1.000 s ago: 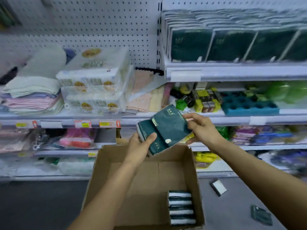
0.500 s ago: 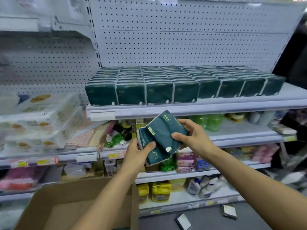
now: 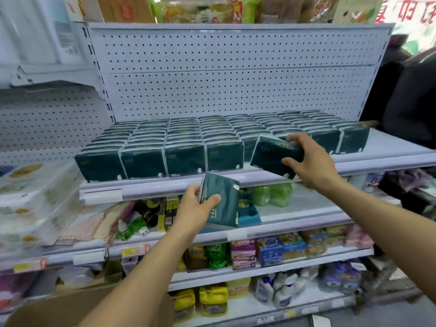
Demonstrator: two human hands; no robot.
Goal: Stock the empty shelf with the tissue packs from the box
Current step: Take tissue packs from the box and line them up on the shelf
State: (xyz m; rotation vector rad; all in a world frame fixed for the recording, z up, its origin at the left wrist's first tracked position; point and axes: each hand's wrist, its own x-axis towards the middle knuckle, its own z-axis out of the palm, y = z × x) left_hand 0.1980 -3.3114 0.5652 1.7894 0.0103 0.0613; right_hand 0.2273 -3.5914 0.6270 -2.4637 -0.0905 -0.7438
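Observation:
My right hand (image 3: pixel 311 161) grips a dark green tissue pack (image 3: pixel 271 154) tilted at the front edge of the white shelf (image 3: pixel 389 159), in a gap in the front row. My left hand (image 3: pixel 193 208) holds a second dark green tissue pack (image 3: pixel 224 199) upright, lower down, in front of the shelf below. Rows of the same green packs (image 3: pixel 184 142) fill most of the shelf from front to back. A corner of the brown cardboard box (image 3: pixel 59 305) shows at the bottom left; its inside is hidden.
A pegboard back panel (image 3: pixel 236 74) rises behind the shelf. White bulk tissue bundles (image 3: pixel 35 201) sit to the left. Green bottles (image 3: pixel 271 194), packets and cleaning bottles (image 3: pixel 278 291) fill the lower shelves. A dark-clothed person (image 3: pixel 410 97) stands at the right edge.
The two packs, held together before, are now apart: my right hand has carried one up to the shelf's front edge while my left keeps the other lower. The view has tilted upward.

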